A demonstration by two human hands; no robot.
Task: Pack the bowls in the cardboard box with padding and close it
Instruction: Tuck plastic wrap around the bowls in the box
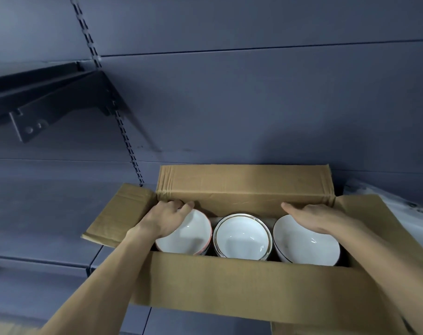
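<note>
Bowls (242,238) beneath both open hands (167,220)

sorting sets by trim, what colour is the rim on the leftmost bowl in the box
Pinkish-red rim on the leftmost bowl, white inside; the head view shows it along the right edge.

So the backdrop is basically all dark blue-grey metal shelving. The back wall (254,93) is made of flat panels with thin horizontal seams running across. A slotted upright rail (109,97) cuts down diagonally from the top left — those little punched holes all the way along it. Hooked onto that rail on the left is a dark bracket (60,102) carrying an upper shelf (24,76), seen from underneath. The lower shelf (36,218) is the same matte grey, its front edge visible near the left side. Lighting is dim and cool — soft shadows, nothing harsh.
</note>
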